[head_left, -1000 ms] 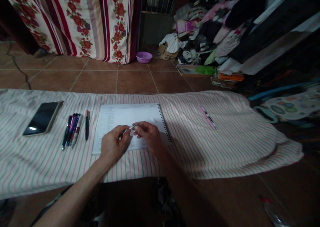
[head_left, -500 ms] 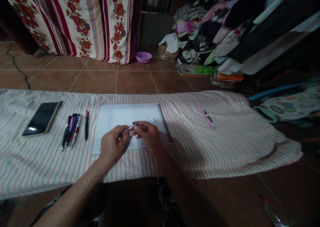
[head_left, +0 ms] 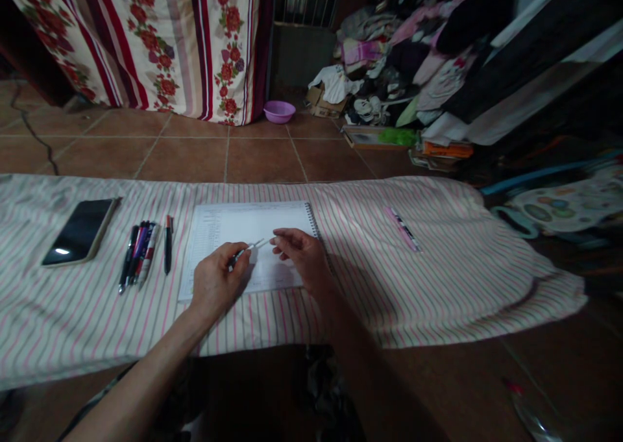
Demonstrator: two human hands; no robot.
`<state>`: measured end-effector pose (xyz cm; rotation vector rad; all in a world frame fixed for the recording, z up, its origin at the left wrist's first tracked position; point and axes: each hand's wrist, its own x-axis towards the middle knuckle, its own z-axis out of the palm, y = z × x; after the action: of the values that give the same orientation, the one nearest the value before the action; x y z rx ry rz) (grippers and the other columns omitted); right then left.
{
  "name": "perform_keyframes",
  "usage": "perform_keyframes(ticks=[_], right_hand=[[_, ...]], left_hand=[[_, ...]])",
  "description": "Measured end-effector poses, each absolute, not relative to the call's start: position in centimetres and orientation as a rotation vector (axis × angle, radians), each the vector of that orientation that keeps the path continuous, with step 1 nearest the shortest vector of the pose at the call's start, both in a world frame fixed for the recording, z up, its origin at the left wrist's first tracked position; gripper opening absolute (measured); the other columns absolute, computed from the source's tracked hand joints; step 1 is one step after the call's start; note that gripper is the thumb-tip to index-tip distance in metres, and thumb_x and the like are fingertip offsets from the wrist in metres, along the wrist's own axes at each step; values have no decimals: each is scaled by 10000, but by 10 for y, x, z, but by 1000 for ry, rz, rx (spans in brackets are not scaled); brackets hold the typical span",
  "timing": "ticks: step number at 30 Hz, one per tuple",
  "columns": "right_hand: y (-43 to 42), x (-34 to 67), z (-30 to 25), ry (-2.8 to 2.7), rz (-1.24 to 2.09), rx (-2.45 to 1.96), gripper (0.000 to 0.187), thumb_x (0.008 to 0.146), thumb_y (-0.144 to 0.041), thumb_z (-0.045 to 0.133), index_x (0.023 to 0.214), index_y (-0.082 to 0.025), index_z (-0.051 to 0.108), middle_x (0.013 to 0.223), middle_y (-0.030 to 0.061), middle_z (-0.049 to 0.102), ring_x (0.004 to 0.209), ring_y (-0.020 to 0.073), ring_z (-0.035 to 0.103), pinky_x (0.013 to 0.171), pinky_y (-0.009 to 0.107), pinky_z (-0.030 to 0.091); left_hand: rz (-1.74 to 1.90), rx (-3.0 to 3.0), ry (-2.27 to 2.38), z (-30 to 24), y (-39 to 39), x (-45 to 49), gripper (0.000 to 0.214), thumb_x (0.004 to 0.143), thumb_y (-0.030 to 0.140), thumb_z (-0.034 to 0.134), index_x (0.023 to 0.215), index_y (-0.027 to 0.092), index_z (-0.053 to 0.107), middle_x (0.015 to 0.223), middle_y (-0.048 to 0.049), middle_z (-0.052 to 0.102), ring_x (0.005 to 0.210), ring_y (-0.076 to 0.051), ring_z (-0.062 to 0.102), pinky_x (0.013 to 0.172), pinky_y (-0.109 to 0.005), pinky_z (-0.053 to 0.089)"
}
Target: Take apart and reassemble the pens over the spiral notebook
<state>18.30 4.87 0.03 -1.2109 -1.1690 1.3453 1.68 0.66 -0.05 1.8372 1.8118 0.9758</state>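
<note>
Over the spiral notebook (head_left: 263, 216), my left hand (head_left: 217, 276) is closed around a slim pen (head_left: 246, 250). The pen's thin, pale end juts out towards the right. My right hand (head_left: 302, 250) is just beyond that end, thumb and forefinger pinched together. A tiny thing may be between those fingertips, too small to make out. The notebook lies open with a printed grid down its left side, and its coil binding is on the right. Left of it rest a dark pen with an orange end (head_left: 168, 244) and a bundle of several pens (head_left: 139, 254).
A smartphone (head_left: 82, 231) lies at the left of the striped cloth (head_left: 462, 260). On the right of the cloth is a pink pen (head_left: 403, 230). Beyond, on the tiled floor, stand a purple basin (head_left: 279, 112) and a heap of clothes (head_left: 403, 59).
My right hand has drawn away to the right from the pen, opening a gap and showing its thin end. My left hand has barely shifted left.
</note>
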Motion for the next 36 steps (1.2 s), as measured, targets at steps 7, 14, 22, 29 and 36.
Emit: perform_keyframes(ticks=[7,14,22,29,36], right_hand=[[66,220,-13,-1288,840,-1438,271,712,-345,595,894,-149,639,736,55,669,631,153,600,582,276,474],[63,225,-15,-1671,417,-1663,209,773,-252,544,912,-149,662,878,99,651,686,173,608,698,313,463],[61,218,-21,-1888,182,-1809,202,798,-248,552,960,-183,654,921,94,635,852,210,590,740,302,417],[59,216,-19,-1901,161,-1857,153,811,-232,544,915,-185,645,905,72,637,845,195,593,723,281,409],[61,218,-20,-1822,304,-1737,174,822,-223,492,910,-174,634,887,78,678,820,201,625,735,296,436]], left_hand=[[998,1789,1863,-3,9,13,255,804,375,493,909,205,651,776,-18,684,606,-128,587,560,-234,440],[953,1818,1861,2,7,17,238,804,348,490,893,201,655,785,-26,688,627,-141,597,580,-253,441],[925,1834,1849,4,4,18,244,810,341,478,891,193,653,813,-29,687,657,-145,605,613,-264,451],[941,1821,1862,3,6,15,262,805,353,473,899,195,659,809,-28,689,667,-146,611,622,-259,459],[952,1829,1871,3,7,14,274,807,359,462,892,185,657,794,-30,686,649,-142,600,607,-256,452]])
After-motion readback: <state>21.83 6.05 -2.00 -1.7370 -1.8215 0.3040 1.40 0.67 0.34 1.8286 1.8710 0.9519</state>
